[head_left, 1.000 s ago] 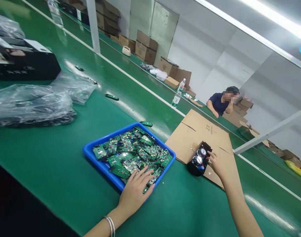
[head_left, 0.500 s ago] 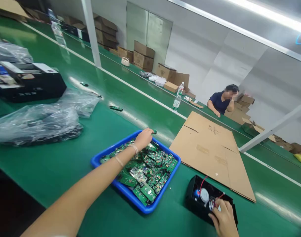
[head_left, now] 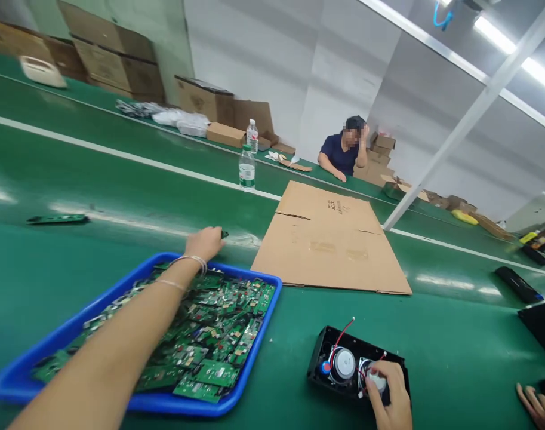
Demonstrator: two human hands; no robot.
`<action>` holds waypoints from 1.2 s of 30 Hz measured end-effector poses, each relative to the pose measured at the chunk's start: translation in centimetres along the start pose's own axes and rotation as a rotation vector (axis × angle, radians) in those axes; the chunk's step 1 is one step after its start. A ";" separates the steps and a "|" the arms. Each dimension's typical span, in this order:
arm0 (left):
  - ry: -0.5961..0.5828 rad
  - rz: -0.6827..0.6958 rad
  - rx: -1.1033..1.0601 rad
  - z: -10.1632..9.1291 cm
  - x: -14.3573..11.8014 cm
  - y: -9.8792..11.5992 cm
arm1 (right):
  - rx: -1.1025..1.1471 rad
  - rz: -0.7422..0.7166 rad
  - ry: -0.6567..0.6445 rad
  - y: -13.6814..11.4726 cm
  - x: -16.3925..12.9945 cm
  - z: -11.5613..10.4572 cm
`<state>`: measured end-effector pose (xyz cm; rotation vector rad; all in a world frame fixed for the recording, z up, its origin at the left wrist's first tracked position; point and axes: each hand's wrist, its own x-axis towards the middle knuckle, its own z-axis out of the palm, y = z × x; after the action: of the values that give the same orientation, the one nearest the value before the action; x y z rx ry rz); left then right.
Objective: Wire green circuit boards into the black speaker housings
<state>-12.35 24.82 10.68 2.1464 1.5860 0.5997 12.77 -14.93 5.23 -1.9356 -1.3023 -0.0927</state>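
My left hand (head_left: pixel 205 243) reaches over the far rim of a blue plastic tray (head_left: pixel 254 358), closed on a small circuit board (head_left: pixel 225 234). Only the tip of that board shows past my fingers. Many green circuit boards (head_left: pixel 216 371) lie heaped in the tray, partly behind my forearm. To the right, a black speaker box (head_left: pixel 317 358) lies with its inside facing up, showing two round speakers and thin red wires. My right hand (head_left: pixel 393 394) has its thumb and fingers bent around the right-hand speaker (head_left: pixel 376 380), which they partly hide.
Flattened cardboard (head_left: pixel 339 239) lies beyond the tray and box. A single circuit board (head_left: pixel 58 219) is at the left, and a water bottle (head_left: pixel 247 170) stands behind. Another person's hand (head_left: pixel 538 406) shows at lower right; a co-worker (head_left: pixel 341 152) sits across. Black cases (head_left: pixel 518 285) lie at right.
The view has swung to the right, so the bagged parts at left are out of sight. My left hand still holds the board, and my right hand stays at the speaker box.
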 end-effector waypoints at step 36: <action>-0.310 -0.411 -1.296 6.0 -23.1 10.7 | 0.363 -0.231 -0.237 -8.3 5.5 3.5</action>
<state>-6.67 -0.63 9.35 0.8609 0.9315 0.7812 7.38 -7.22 10.02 -1.5173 -1.5740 0.2500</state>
